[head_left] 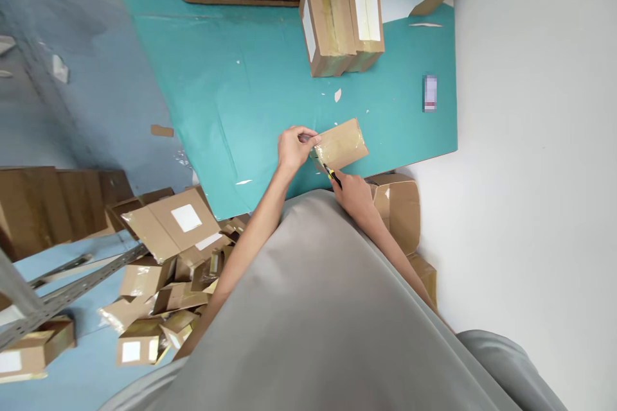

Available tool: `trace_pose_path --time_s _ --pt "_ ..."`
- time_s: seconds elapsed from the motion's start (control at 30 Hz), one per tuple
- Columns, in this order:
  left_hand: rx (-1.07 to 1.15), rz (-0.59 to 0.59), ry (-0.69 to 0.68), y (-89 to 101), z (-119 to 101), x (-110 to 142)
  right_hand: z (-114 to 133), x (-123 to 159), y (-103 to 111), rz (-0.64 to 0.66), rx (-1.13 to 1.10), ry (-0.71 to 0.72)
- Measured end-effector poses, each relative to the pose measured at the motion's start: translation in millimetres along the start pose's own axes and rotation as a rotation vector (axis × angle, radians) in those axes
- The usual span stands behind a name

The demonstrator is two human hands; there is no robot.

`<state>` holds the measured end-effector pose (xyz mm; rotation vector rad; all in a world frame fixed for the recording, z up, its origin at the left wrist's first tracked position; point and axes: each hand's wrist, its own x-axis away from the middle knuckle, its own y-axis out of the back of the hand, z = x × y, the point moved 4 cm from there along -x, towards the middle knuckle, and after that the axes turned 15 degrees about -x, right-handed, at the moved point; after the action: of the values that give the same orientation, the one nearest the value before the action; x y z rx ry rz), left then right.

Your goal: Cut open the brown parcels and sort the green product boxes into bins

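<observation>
A small taped cardboard box (343,143) lies at the near side of the teal tabletop (250,96). My left hand (294,148) grips its left end, thumb on the upper face and fingers partly hidden. In my right hand (355,192) is a box cutter (332,175) with a yellow and black handle. Its tip is at the box's lower left corner, by the shiny clear tape. Whether the blade has gone into the tape is too small to tell.
Two taped cardboard boxes (330,19) stand together at the back, before larger cartons with paper signs. A small blurred item (430,93) lies at the right. Opened boxes (173,289) are heaped on the floor at left, near a metal shelf frame (72,289). A white wall (540,141) borders the right.
</observation>
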<state>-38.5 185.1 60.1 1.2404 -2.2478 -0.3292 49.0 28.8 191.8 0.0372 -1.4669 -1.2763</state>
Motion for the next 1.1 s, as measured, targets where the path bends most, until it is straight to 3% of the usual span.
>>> trace_pose_path --time_s 0.23,0.53,0.87,1.1 --pt "0.004 -0.010 0.017 1.2 -2.3 4.0 -2.1 16.5 5.3 -0.056 -0.039 0.051" --pt "0.057 0.012 0.052 -1.1 6.8 1.1 -5.6 -25.6 10.7 -0.082 -0.112 0.146" --pt "0.058 -0.038 0.092 -3.8 12.0 3.0 -19.6 -37.1 12.5 -0.055 -0.168 0.240" --pt "0.060 -0.093 0.145 -2.4 9.3 8.4 -13.7 -47.7 21.3 0.027 -0.161 0.279"
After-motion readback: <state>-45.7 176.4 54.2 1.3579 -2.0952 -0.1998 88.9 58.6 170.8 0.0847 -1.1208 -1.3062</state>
